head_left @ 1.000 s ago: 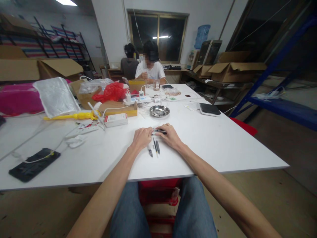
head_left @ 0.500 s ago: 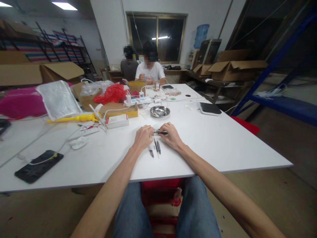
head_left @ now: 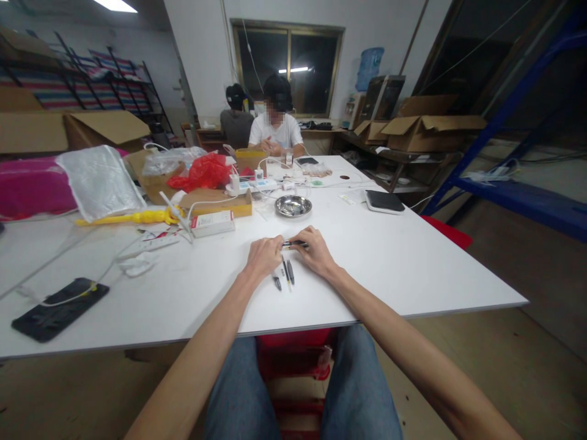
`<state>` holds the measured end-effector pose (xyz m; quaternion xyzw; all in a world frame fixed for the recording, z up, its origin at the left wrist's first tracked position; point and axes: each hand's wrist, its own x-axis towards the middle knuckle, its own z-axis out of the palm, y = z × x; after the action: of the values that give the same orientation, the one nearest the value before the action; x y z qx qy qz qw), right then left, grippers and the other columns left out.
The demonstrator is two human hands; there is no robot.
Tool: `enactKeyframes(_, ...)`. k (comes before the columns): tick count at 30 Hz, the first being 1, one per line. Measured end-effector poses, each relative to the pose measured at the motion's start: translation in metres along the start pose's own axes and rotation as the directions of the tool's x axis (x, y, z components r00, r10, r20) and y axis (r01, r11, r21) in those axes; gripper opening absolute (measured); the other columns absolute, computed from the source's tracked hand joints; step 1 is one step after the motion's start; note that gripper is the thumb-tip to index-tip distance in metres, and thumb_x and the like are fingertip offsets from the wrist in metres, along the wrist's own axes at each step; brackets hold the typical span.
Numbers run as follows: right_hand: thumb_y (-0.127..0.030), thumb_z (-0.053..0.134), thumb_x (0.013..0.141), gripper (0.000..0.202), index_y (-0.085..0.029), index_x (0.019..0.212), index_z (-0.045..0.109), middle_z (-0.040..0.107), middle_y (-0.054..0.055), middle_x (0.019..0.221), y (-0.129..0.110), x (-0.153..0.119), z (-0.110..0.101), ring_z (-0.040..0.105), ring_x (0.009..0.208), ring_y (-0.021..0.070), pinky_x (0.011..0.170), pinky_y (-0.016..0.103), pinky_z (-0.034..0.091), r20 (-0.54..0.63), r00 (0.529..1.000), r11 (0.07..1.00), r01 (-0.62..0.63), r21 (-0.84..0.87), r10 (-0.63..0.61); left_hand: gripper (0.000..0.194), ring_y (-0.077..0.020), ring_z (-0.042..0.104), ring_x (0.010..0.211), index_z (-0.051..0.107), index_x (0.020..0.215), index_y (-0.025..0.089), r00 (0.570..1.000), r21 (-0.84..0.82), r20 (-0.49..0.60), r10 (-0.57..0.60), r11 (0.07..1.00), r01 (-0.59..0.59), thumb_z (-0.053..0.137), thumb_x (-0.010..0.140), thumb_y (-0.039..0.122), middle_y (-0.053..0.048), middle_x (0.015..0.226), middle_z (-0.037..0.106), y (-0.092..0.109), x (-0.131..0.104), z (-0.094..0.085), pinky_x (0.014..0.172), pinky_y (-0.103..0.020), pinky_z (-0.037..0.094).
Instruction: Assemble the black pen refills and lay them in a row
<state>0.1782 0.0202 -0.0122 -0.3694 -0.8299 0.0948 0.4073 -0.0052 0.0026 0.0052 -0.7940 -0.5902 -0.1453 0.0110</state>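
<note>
Nearest us on the white tabletop [head_left: 413, 269], three small dark pen parts [head_left: 284, 275] lie just this side of the pen [head_left: 293, 244]. Our left hand [head_left: 263, 256] and right hand [head_left: 316, 250] each pinch one end of the pen, whose long axis runs left to right between them. Beyond the pen sits a metal bowl [head_left: 293, 206].
</note>
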Motion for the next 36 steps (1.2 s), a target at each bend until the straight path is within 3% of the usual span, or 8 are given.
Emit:
enactKeyframes(7,-0.01,0.058,0.085,0.011,-0.021,0.085,0.061,0.064,0.007,0.09,0.003,0.0,-0.002,0.052,0.091,0.0257,0.081,0.039,0.04,-0.051,0.999,1.0,-0.004,-0.021,0.003,0.03,-0.0212,0.068,0.089,0.067,0.098,0.024,0.999,0.031,-0.035,-0.032,0.999,0.034,0.037,0.098,0.03,-0.006,0.091,0.074,-0.003,-0.001,-0.001,0.072,-0.029,0.04)
enactKeyframes(12,-0.001,0.046,0.082,0.028,-0.02,0.097,0.06,0.061,0.007,0.092,0.006,-0.003,-0.001,0.054,0.089,0.0234,0.078,0.034,0.042,0.038,0.999,0.999,-0.037,-0.03,0.038,0.037,-0.0215,0.068,0.089,0.066,0.104,0.028,0.999,-0.014,-0.033,0.015,1.0,-0.015,0.038,0.098,0.051,-0.004,0.092,0.075,-0.003,-0.001,0.003,0.071,-0.028,0.039)
enactKeyframes(16,0.002,0.042,0.082,0.045,-0.019,0.12,0.056,0.062,0.009,0.102,0.002,-0.004,-0.002,0.055,0.097,0.023,0.084,0.033,0.041,0.156,0.987,0.996,0.041,-0.074,-0.029,0.034,-0.0215,0.065,0.087,0.066,0.11,0.029,0.993,0.006,-0.084,0.085,0.996,-0.085,0.037,0.1,0.044,-0.004,0.089,0.073,-0.003,0.0,0.005,0.073,-0.031,0.039)
enactKeyframes(21,-0.013,0.048,0.093,0.019,-0.017,0.104,0.062,0.063,0.009,0.094,0.004,-0.002,-0.001,0.055,0.091,0.0231,0.083,0.034,0.04,0.118,0.993,0.995,0.041,-0.087,-0.03,0.029,-0.0229,0.057,0.097,0.067,0.095,0.023,0.962,0.003,-0.151,0.227,0.973,-0.229,0.039,0.1,0.03,-0.005,0.092,0.071,-0.007,0.001,0.004,0.082,-0.036,0.038)
enactKeyframes(28,-0.02,0.049,0.094,0.014,-0.018,0.089,0.062,0.062,0.007,0.086,0.008,0.0,-0.014,0.054,0.083,0.0213,0.079,0.033,0.04,-0.107,0.992,0.998,-0.063,-0.017,0.06,0.021,-0.0245,0.054,0.095,0.064,0.086,0.022,0.966,-0.002,-0.253,0.052,0.999,-0.054,0.045,0.094,0.018,-0.006,0.09,0.069,-0.018,0.001,-0.002,0.08,-0.039,0.036)
enactKeyframes(30,-0.022,0.049,0.095,0.015,-0.018,0.09,0.063,0.063,0.006,0.086,0.001,0.0,-0.015,0.054,0.08,0.0194,0.076,0.03,0.041,-0.067,0.997,0.999,-0.033,0.04,0.036,0.021,-0.025,0.053,0.096,0.064,0.086,0.022,0.958,0.0,-0.287,0.008,1.0,-0.008,0.045,0.094,0.018,-0.006,0.09,0.069,-0.019,0.001,-0.002,0.08,-0.039,0.036)
enactKeyframes(32,-0.025,0.05,0.096,0.017,-0.018,0.091,0.065,0.064,0.005,0.085,-0.007,-0.001,-0.012,0.054,0.075,0.0171,0.071,0.028,0.04,0.055,0.998,0.995,0.013,0.102,-0.019,0.02,-0.0251,0.053,0.096,0.064,0.086,0.022,0.953,0.001,-0.303,-0.005,1.0,0.006,0.046,0.095,0.02,-0.006,0.089,0.069,-0.02,0.001,-0.002,0.081,-0.039,0.036)
enactKeyframes(36,-0.032,0.054,0.096,0.024,-0.017,0.082,0.067,0.063,0.002,0.074,-0.02,-0.003,-0.001,0.052,0.066,0.0141,0.067,0.026,0.038,0.261,0.961,0.991,0.058,0.118,-0.088,0.019,-0.0248,0.053,0.095,0.063,0.085,0.022,0.953,-0.003,-0.303,-0.006,1.0,0.006,0.047,0.094,0.019,-0.005,0.088,0.069,-0.019,0.002,0.001,0.08,-0.039,0.036)
